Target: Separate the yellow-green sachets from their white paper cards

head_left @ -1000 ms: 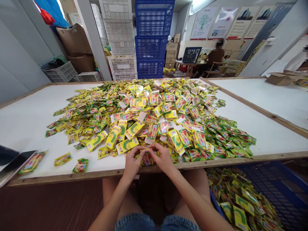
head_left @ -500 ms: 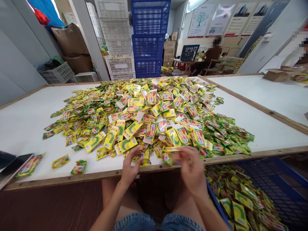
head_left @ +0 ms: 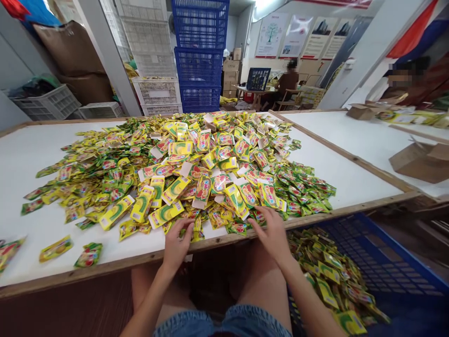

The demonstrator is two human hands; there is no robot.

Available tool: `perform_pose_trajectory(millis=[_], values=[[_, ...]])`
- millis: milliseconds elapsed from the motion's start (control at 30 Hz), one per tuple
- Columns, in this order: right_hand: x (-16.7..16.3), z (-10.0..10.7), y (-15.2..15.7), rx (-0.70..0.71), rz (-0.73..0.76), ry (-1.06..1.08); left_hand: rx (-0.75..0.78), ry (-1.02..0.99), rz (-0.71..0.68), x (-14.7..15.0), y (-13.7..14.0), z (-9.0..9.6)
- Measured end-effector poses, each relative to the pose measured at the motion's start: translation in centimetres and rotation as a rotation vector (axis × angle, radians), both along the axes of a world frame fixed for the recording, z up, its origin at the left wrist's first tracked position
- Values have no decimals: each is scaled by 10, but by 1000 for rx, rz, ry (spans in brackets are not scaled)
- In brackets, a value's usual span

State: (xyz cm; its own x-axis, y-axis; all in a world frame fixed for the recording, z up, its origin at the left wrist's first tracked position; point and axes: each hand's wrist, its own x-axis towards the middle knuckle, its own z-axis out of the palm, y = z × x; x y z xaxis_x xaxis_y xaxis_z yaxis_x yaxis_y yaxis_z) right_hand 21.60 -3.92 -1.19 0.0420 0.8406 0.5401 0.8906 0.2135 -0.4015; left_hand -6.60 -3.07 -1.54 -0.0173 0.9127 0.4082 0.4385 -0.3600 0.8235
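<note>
A large heap of small yellow and green snack packets and printed cardboard boxes [head_left: 203,187] covers the middle of the white table. At its near edge my left hand [head_left: 178,243] is loosely curved, thumb and fingers apart, beside a yellow box with a green stripe [head_left: 166,214]. I make out nothing in it. My right hand [head_left: 273,234] reaches over the front of the heap with spread fingers, touching or just above the packets there. A green and red packet [head_left: 237,228] lies close to its thumb. Some fingertips are hard to separate from the packets.
Below the table at right stands a blue crate [head_left: 379,243] holding many boxes. Loose packets [head_left: 88,255] lie at the left front. A wooden rim [head_left: 122,260] edges the table. Stacked crates [head_left: 199,65] stand behind; two people sit farther off, near an open carton [head_left: 423,161].
The view has turned right, so the heap sits farther left. My right hand, earlier blurred around a yellow and red box, has let go and spread its fingers over the packets.
</note>
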Motion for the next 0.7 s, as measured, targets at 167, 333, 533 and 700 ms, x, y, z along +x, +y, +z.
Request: perform_pose_trajectory(millis=[167, 333, 533, 700], values=[[-25, 4, 28, 9, 6, -64, 30, 53, 15, -4, -4, 1], [-36, 50, 13, 157, 126, -11, 324, 328, 110, 10, -15, 28], [-73, 71, -12, 4, 626, 3, 68, 409, -344, 24, -10, 49], [-65, 31, 21, -226, 461, -90, -226, 47, -114, -4, -10, 33]])
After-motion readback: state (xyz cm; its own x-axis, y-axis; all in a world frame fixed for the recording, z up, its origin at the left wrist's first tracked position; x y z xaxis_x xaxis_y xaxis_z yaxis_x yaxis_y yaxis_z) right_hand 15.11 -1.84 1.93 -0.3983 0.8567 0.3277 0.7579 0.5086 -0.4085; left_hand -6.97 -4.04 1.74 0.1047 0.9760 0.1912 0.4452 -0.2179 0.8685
